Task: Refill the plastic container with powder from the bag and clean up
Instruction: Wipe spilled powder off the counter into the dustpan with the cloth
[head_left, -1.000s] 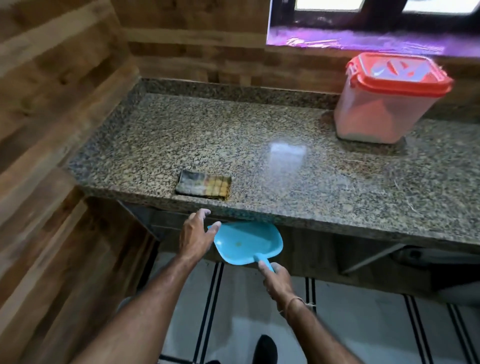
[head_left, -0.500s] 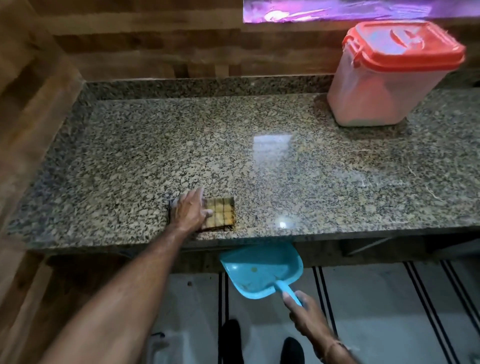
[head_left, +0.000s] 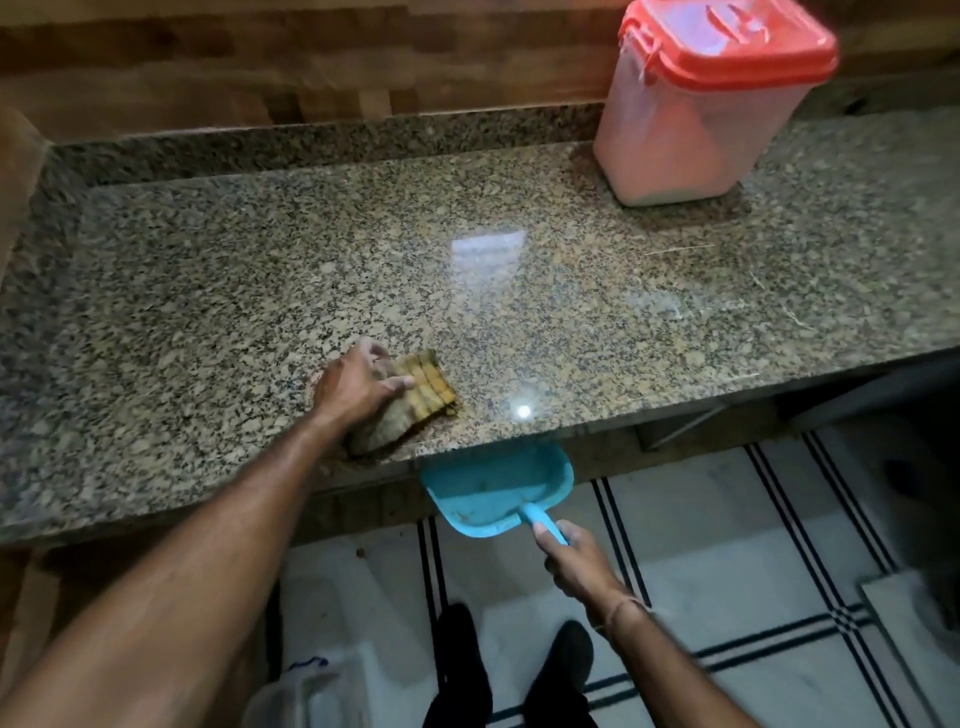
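1. Grips a bunched cloth with the left hand, fingers curled over it, near the counter's front edge.
2. Holds a blue dustpan by its handle in the right hand, fingers wrapped round it, pan just below that edge.
3. Has the container, red lid on, upright at the back right, well apart from both hands.

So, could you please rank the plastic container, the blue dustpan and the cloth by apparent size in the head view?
1. plastic container: clearly the largest.
2. blue dustpan: smaller, though nearer the camera.
3. cloth: smallest showing, but the left hand covers part of it, so its place below the dustpan is unsure.
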